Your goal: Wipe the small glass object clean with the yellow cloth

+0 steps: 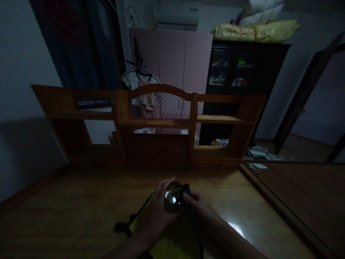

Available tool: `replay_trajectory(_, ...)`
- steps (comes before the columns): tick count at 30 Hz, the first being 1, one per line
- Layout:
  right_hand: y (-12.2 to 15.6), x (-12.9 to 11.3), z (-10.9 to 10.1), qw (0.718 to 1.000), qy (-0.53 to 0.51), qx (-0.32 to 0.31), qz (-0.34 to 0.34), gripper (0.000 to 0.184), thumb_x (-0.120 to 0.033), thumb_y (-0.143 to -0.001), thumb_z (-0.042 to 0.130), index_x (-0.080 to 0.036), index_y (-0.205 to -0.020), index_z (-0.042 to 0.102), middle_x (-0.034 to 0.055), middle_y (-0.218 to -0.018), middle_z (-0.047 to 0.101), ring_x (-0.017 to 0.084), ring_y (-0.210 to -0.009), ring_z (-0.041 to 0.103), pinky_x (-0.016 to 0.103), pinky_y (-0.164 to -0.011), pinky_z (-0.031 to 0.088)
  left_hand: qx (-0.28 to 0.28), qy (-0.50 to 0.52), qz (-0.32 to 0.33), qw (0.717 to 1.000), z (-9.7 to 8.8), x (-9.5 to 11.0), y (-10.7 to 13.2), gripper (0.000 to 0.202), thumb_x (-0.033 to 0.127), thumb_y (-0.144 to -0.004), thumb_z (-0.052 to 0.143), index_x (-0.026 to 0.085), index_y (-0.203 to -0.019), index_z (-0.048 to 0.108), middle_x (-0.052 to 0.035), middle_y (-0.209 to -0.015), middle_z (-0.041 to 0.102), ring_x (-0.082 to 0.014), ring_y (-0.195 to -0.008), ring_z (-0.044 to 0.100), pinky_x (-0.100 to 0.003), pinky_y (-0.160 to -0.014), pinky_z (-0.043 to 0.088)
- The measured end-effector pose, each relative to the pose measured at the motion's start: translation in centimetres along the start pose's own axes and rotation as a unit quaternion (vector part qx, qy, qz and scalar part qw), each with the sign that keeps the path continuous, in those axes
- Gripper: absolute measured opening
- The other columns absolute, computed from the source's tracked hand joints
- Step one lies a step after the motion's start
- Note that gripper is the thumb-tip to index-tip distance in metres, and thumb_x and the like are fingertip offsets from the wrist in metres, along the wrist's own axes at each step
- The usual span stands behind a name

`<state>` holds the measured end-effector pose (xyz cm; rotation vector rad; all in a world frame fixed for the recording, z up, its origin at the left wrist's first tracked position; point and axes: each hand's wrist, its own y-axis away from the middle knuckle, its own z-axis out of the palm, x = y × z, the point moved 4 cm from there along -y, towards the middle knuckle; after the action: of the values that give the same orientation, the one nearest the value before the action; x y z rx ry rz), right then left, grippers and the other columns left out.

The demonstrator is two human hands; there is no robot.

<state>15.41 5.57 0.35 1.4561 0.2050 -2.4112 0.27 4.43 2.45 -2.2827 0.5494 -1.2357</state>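
Observation:
A shiny, rounded metal object point(173, 200) sits in my left hand point(159, 212), whose fingers wrap round its left side. Its exact kind is hard to make out in the dim light. My right hand point(201, 205) is closed at the object's right side, thumb and fingers pinching a small dark piece point(185, 187) beside it. Beneath both hands lies a yellow cloth-like thing point(175, 241) with black edging. A black strap or knob point(122, 226) sticks out at its left.
The hands are over a wooden surface point(88, 201) with a raised edge point(280, 212) on the right. Ahead stands a wooden shelf unit point(156, 123). Behind it are a pink wardrobe point(172, 61), a dark cabinet point(248, 72) and hanging clothes point(147, 93).

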Motion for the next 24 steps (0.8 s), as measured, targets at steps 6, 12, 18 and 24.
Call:
replay_trajectory(6,0.1,0.8,-0.4,0.998,-0.035,0.024,0.036,0.039,-0.041,-0.075,0.079,-0.009,-0.097,0.072,0.0112,-0.089,0.076,0.023,-0.082,0.071,0.032,-0.079,0.051,-0.009,-0.005,-0.002,1.000,-0.1,0.1,0.1,0.078,0.024,-0.074,0.076,0.030,-0.140,0.034,-0.0066,-0.138,0.042,-0.0255,-0.128,0.046,-0.043,-0.107,0.042)
replay_trajectory(12,0.0,1.5,-0.8,0.994,-0.087,0.025,0.059,0.040,-0.045,-0.080,0.074,-0.011,-0.100,0.070,0.0113,-0.088,0.075,0.023,-0.079,0.072,0.034,-0.076,0.053,-0.030,-0.015,0.008,0.999,-0.3,0.1,0.3,0.082,0.021,-0.074,0.076,0.032,-0.142,0.031,-0.0062,-0.139,0.040,-0.0257,-0.129,0.045,-0.044,-0.109,0.041)
replay_trajectory(18,-0.2,1.4,-0.5,0.993,-0.105,0.015,0.047,0.036,-0.044,-0.080,0.074,-0.010,-0.093,0.072,0.0098,-0.083,0.075,0.019,-0.072,0.070,0.029,-0.072,0.052,-0.039,-0.036,0.055,0.997,-0.4,0.4,0.5,0.085,0.019,-0.072,0.076,0.031,-0.142,0.030,-0.0078,-0.138,0.041,-0.0270,-0.128,0.047,-0.045,-0.107,0.043)
replay_trajectory(24,-0.2,1.1,-0.3,0.994,-0.093,0.013,0.052,0.036,-0.042,-0.081,0.073,-0.010,-0.096,0.073,0.0104,-0.083,0.076,0.019,-0.070,0.071,0.029,-0.070,0.053,-0.036,-0.040,0.047,0.997,-0.5,0.7,0.5,0.081,0.030,-0.075,0.077,0.029,-0.141,0.031,-0.0087,-0.137,0.041,-0.0266,-0.127,0.048,-0.044,-0.106,0.045)
